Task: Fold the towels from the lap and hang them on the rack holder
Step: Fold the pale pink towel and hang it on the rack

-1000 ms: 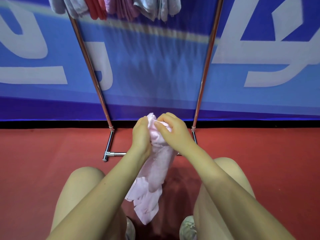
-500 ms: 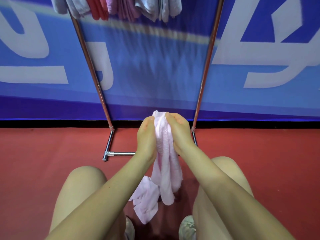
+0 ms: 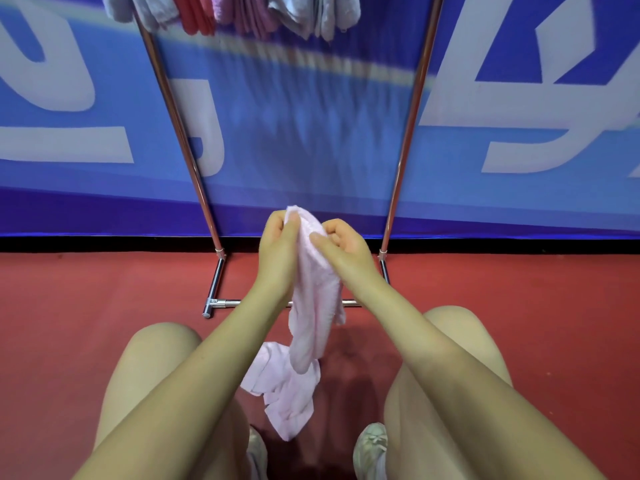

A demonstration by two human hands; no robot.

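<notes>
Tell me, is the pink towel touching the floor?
Apart. In the head view the pink towel dangles from both hands, its bottom tip ending between the knees above the red floor.

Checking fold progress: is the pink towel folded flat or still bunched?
Bunched. The pink towel hangs crumpled from the left hand and right hand.

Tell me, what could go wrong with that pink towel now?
The pink towel is only pinched at its top by the left hand and right hand, so it might slip. Its bunched lower end dangles between the knees toward the red floor, where it could drag and get dirty.
</notes>
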